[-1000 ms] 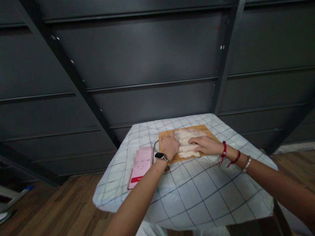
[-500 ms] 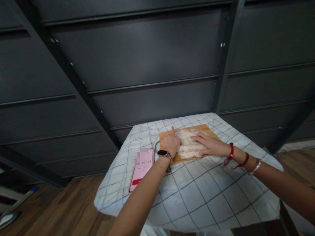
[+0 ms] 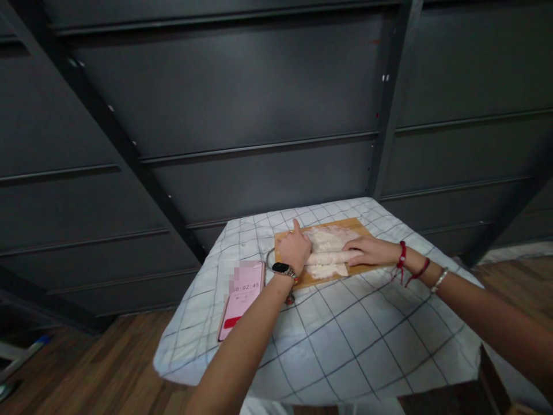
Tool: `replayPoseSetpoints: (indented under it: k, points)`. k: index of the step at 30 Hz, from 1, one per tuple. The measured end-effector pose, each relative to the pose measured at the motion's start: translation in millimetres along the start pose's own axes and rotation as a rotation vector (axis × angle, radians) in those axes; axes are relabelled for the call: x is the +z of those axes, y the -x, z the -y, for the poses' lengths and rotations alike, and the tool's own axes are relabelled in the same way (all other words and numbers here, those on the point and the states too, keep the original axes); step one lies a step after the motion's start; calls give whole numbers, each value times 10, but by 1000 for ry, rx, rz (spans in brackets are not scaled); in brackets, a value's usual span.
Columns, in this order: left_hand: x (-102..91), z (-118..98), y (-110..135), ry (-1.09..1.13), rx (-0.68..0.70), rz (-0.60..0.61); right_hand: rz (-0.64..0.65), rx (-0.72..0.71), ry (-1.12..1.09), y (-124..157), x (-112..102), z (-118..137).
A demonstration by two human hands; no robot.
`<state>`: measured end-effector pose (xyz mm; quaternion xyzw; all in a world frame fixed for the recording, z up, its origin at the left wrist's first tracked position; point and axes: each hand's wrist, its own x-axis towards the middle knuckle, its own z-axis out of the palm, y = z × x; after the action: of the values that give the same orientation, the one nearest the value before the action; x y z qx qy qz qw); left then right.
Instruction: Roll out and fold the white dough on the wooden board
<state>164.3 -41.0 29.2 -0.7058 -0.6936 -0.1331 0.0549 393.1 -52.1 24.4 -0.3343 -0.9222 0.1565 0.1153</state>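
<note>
- As far as can be judged, partway along, with work in hand on the wooden board [image 3: 356,225], flat on the checked cloth [image 3: 337,340]
- Already there: a pale, dough-like sheet [image 3: 329,236] spread over much of the board
- Left to do, seemingly: evening out of the sheet's ragged near edge and rough surface
- Across the sheet, from hand to hand: a pale rounded bar [image 3: 326,257]; cannot tell whether a floured pin or rolled-up dough
- At its left end: left hand [image 3: 295,251], most fingers curled, index finger stretched forward; grip hidden, cannot tell
- At its right end: right hand [image 3: 371,252], fingers over the bar, thumb on the near side, narrow between; cannot tell whether gripping
- Beyond the cloth: dark panelled wall [image 3: 276,98], a likely limit on reach
- Left of the board: phone [image 3: 248,288] with 02:45 on screen, partly behind the left forearm [image 3: 246,346], perhaps in the way
- Just beside the left hand: thin grey loop [image 3: 268,257], a possible snag
</note>
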Motion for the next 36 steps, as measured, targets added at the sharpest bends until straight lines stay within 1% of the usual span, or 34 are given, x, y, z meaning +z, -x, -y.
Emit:
replayPoseSetpoints:
  k: [2,6,7,9,11,15,17,20,22,25,28,30,31,34,36]
  points:
    - [25,22,-6,36,5,-30,76,40,-111,-47,-53,-45]
    - [115,116,-64,70,143,-83,268,181,-435,-133,-86,-179]
    - [138,139,-85,71,163,-79,282,201,-494,-149,-88,-209]
    - [174,170,-128,73,169,-40,251,218,-524,-173,-99,-246]
    - [194,180,-173,75,164,21,172,210,-393,-187,-119,-247]
    - [191,153,-277,84,107,128,-13,158,81,-205,-128,-170]
    - [182,131,-337,91,56,165,-60,183,196,-222,-93,-144]
    - [189,108,-419,97,1,194,-109,261,289,-285,-35,-181]
    - [213,104,-464,94,7,188,-88,288,324,-363,-34,-250]
    - [249,108,-524,82,41,129,48,302,342,-518,-96,-357]
    - [234,108,-575,80,49,77,127,398,314,-651,-166,-407]
    - [194,109,-584,69,94,35,134,461,256,-693,-182,-409]
    - [174,114,-575,56,141,4,136,478,225,-697,-177,-407]
    - [151,149,-491,4,292,-73,92,475,168,-643,-118,-406]
    - [183,185,-412,-12,287,-26,2,408,171,-569,-60,-405]
